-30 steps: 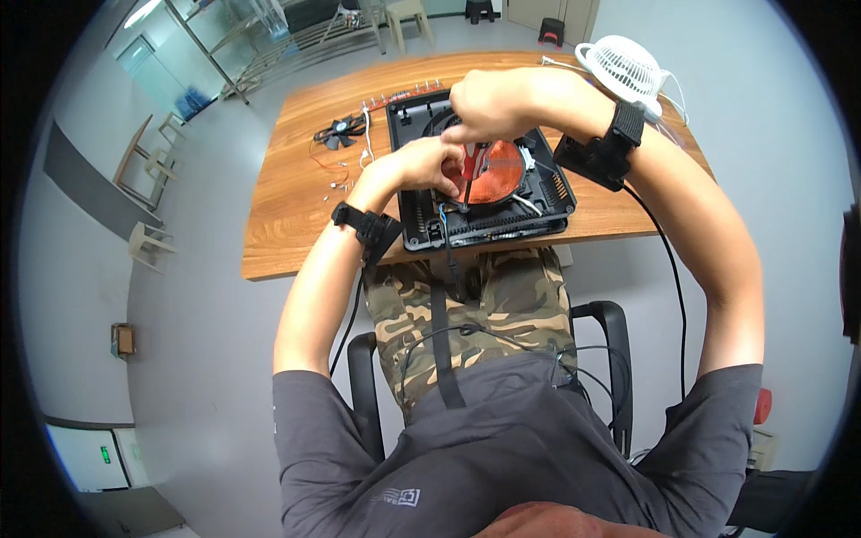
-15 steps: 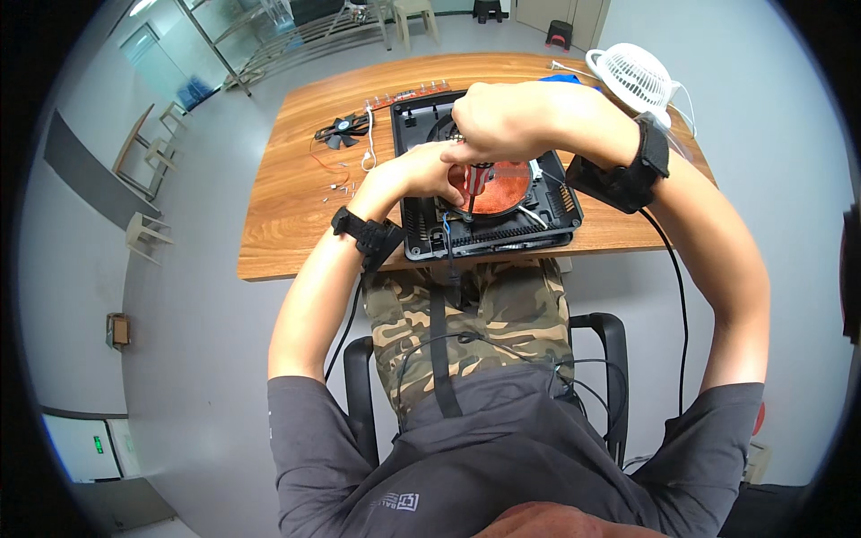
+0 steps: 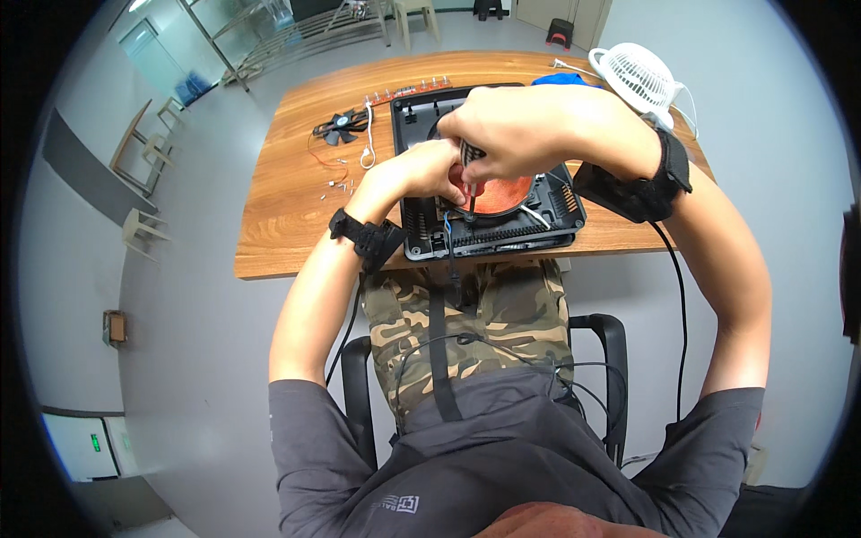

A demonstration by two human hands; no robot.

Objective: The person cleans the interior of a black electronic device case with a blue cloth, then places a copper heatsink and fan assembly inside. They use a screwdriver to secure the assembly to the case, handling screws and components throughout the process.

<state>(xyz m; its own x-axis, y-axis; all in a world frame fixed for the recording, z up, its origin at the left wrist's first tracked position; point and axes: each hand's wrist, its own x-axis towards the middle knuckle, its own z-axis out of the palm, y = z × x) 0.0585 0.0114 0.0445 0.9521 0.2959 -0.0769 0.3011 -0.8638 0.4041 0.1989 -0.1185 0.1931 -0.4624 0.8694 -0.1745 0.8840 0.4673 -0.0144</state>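
Note:
On the table before me lies an open black appliance housing with a round copper coil inside. My right hand is wrapped from above round the handle of a red, black and white screwdriver. Its shaft points down at the coil's near left edge. Beside the handle, my left hand has its fingers curled in, the thumb close to the shaft. What those fingers grip is hidden. Blue wires and a white lead run near the coil's front.
Left of the housing are a small black fan, a white cable and scattered small parts. A red strip with upright pieces lies behind. Back right stand a white fan and a blue item.
My right hand has turned on the screwdriver handle and shifted slightly left and down, its wrist swinging a little right. My left hand stays in nearly the same place.

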